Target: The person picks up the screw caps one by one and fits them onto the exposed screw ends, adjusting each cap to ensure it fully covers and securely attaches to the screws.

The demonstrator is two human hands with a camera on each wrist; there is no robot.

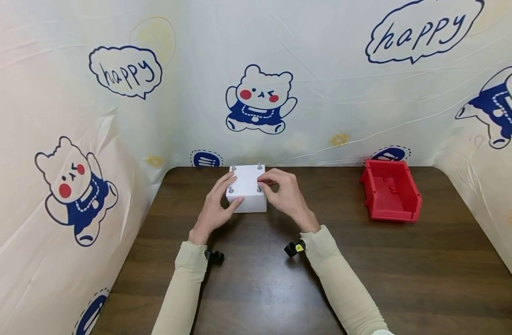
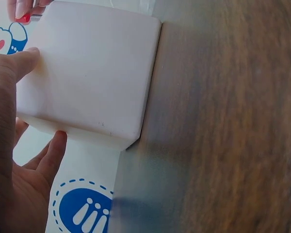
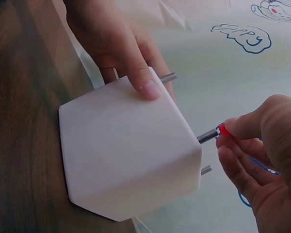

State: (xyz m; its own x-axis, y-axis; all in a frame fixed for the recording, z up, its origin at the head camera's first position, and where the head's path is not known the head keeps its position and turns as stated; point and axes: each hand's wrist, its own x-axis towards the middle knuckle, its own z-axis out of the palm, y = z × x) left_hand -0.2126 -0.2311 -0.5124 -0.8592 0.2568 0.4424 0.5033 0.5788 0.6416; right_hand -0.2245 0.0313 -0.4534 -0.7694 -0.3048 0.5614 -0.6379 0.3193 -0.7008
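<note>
A white block [image 1: 247,179] with rounded edges sits near the table's far edge, threaded metal studs standing up from its top corners. My left hand [image 1: 214,207] holds it at the left, thumb on the front face and fingers along the left side. At the near right stud [image 3: 207,136], my right hand [image 1: 286,193] pinches a small red cap [image 3: 223,129] between thumb and fingertips. In the right wrist view the cap is right at the stud's tip. Another stud [image 3: 169,77] shows bare metal beside the left thumb.
To the right on the brown wooden table [image 1: 256,288] stands a red open-front bin [image 1: 394,211] with small red pieces [image 1: 393,190] inside. A pale printed cloth [image 1: 331,56] with bears and lettering hangs behind and at both sides of the table.
</note>
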